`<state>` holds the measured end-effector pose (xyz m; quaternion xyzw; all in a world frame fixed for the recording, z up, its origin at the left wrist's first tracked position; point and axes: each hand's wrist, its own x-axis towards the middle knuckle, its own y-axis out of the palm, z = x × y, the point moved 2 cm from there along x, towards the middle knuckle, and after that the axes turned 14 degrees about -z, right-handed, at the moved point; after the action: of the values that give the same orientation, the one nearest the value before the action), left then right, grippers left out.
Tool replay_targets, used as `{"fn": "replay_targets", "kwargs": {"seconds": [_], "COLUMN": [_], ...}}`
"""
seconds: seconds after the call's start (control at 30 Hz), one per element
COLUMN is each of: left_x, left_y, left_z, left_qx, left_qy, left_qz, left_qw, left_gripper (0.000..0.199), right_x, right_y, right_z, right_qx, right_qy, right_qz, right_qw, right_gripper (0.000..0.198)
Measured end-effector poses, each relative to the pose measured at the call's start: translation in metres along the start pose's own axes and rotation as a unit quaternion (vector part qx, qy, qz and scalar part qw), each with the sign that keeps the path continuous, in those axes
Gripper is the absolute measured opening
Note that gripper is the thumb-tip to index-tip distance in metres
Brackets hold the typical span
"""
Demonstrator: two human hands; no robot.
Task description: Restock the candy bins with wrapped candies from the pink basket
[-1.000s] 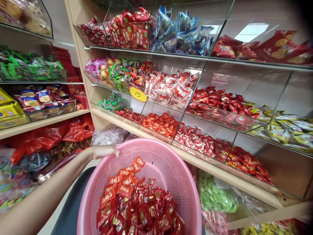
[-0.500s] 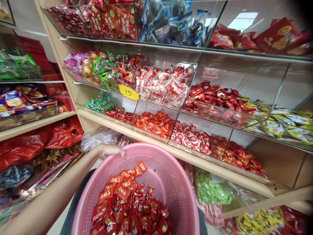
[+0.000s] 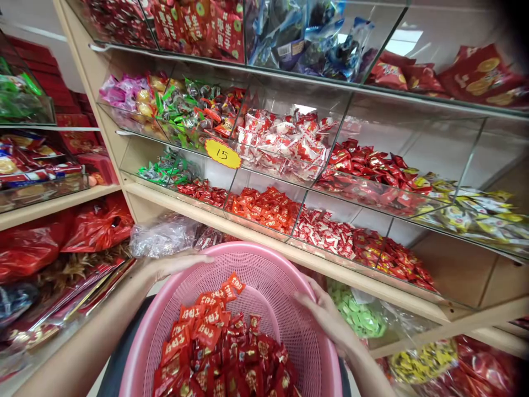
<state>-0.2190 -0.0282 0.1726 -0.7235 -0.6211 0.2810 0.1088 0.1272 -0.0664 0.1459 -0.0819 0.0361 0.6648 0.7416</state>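
A pink perforated plastic basket (image 3: 303, 336) rests on my lap, tilted slightly. Red wrapped candies (image 3: 231, 358) are heaped at its near side, with brighter orange-red packets (image 3: 206, 314) lying on top toward the left. On the far-left rim is my left hand (image 3: 179, 264), one digit stretched along the edge and the other fingers hidden. My right hand (image 3: 322, 311) grips the right rim, thumb inside the wall and the fingers out of sight behind it.
Ahead rises a wooden shelf (image 3: 264, 234) with clear dividers and bins of candies. A yellow tag (image 3: 223, 153) reads 15. Plastic bags (image 3: 165, 234) lie under it at left. Green candies (image 3: 359, 314) and yellow candies (image 3: 424, 358) sit low at right.
My right hand has come into view and taken hold of the basket's right rim. My left hand's digit now lies straighter along the rim. The view has shifted slightly.
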Motion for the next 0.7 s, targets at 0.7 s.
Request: {"fn": "replay_targets", "kwargs": {"seconds": [0.7], "left_x": [0.043], "left_y": [0.014], "left_z": [-0.016], "left_qx": [-0.352], "left_qy": [0.02], "left_qz": [0.083], "left_qw": [0.932], "left_gripper": [0.045], "right_x": [-0.038], "right_y": [-0.009], "right_z": [-0.054], "right_qx": [-0.148], "right_qy": [-0.122], "right_qz": [-0.225], "right_qw": [0.955], "right_gripper": [0.06]}}
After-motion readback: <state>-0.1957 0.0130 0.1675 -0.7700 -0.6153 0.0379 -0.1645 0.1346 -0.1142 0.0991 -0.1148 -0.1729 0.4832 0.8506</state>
